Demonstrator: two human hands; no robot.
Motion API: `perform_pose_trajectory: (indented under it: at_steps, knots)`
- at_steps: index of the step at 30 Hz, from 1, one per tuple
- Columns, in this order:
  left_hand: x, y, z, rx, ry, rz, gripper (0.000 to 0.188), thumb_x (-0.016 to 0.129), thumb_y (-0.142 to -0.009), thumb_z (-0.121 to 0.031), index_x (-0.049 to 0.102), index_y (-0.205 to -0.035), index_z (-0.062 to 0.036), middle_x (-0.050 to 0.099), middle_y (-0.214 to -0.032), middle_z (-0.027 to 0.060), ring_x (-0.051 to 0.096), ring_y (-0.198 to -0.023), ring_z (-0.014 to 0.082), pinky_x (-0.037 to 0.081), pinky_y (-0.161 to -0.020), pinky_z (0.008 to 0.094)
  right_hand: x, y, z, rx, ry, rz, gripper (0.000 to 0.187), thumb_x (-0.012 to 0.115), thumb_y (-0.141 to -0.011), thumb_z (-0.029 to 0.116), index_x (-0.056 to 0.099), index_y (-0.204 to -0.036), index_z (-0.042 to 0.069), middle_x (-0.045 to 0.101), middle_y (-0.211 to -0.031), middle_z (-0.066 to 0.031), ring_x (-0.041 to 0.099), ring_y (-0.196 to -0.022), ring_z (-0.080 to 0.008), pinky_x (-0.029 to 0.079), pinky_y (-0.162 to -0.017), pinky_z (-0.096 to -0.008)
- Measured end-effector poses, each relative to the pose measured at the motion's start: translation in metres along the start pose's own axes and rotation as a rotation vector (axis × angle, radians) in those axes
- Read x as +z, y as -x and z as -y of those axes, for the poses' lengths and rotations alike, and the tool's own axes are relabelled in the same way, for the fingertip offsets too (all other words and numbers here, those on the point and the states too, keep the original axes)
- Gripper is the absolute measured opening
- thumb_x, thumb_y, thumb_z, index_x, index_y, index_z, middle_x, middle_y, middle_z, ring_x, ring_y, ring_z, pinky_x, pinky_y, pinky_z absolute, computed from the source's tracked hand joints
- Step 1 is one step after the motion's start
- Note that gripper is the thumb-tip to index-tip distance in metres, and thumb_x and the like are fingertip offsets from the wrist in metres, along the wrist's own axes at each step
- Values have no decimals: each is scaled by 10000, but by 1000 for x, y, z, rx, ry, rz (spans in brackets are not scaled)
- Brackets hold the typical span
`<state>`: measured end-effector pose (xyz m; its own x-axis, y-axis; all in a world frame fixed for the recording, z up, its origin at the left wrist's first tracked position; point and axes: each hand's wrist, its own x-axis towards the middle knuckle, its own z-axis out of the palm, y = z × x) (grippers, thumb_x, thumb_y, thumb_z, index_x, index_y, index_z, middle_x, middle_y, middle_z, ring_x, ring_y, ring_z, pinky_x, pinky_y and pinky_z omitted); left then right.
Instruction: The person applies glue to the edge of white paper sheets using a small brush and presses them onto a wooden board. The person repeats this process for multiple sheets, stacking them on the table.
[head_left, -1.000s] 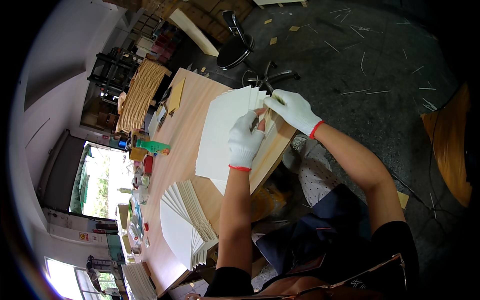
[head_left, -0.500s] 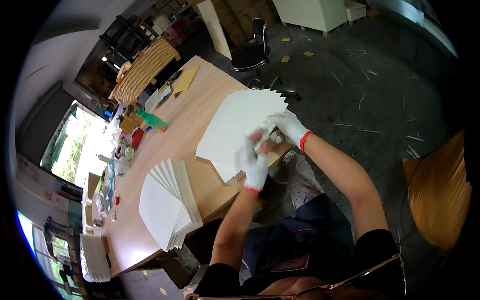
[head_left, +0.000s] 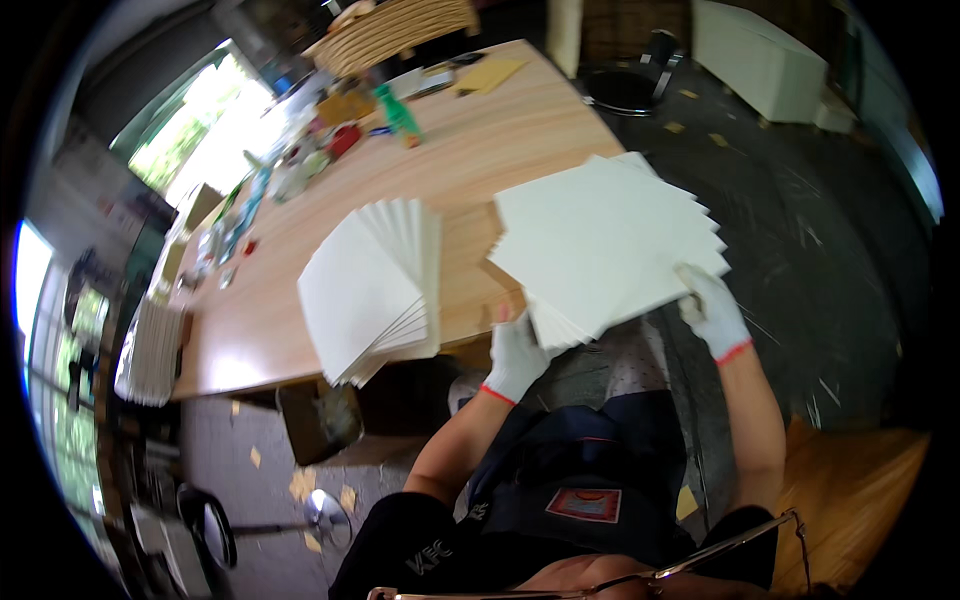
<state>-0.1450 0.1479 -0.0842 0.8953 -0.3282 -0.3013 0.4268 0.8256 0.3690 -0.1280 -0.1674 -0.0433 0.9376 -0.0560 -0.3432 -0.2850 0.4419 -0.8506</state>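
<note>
A fanned stack of white sheets point(head_left: 600, 235) lies at the table's right near corner, overhanging the edge. Both of my hands wear white gloves with red cuffs. My right hand point(head_left: 710, 310) grips the stack's near right edge, its thumb on top and its fingers hidden below. At the near left corner of the stack, my left hand point(head_left: 518, 352) rests against the sheet edges. Its thumb stands up, apart from the other fingers, which are blurred and partly hidden. To the left lies a second fanned stack of white sheets point(head_left: 362, 285), touched by neither hand.
Across the wooden table point(head_left: 455, 165) stand a green bottle point(head_left: 398, 115) and assorted small items. Another white stack point(head_left: 148, 352) sits at the far left end. Below the near edge is an open cardboard box point(head_left: 318, 425). A black chair point(head_left: 625, 90) stands beyond the table.
The view has turned, shifting the table within it. My left hand has come down from over the right stack to its near left corner. My right hand stays at the stack's edge.
</note>
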Motion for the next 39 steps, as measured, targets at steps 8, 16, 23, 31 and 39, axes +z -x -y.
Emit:
perform_pose_trajectory:
  at_steps: [8,16,23,31,39]
  knots:
    - [15,56,-5,113,-448,-84,414,671,-942,-116,560,-1315,23,661,-1181,80,666,-989,185,548,-862,321,-22,35,-11,86,50,31,299,528,-1025,311,615,-1199,85,655,-792,-16,536,-462,-71,394,-364,-193]
    - [34,140,-92,609,-388,-348,266,565,-1002,-59,506,-1261,-38,604,-1082,75,657,-932,194,588,-769,350,6,54,-27,192,83,315,496,414,-1068,361,428,-1429,22,710,-809,-156,598,-465,-160,460,-389,-259]
    - [5,118,-150,954,-243,-491,266,618,-951,11,560,-1190,-91,617,-1078,45,643,-956,168,586,-814,307,5,44,-40,234,20,299,479,435,-1066,359,439,-1415,31,704,-829,-158,609,-477,-163,466,-402,-253]
    - [-33,98,-174,904,-51,-643,242,601,-940,34,579,-1141,-99,619,-1059,35,635,-967,178,578,-799,295,-8,43,-44,233,-20,307,454,428,-1069,342,443,-1405,37,712,-851,-175,616,-484,-161,473,-409,-257]
    - [-18,115,-188,725,-49,-605,267,464,-1045,-148,450,-1276,-14,552,-1324,116,577,-1212,313,489,-1074,500,-1,40,-46,240,-46,292,402,403,-1078,315,471,-1368,45,716,-845,-156,602,-484,-149,457,-404,-248]
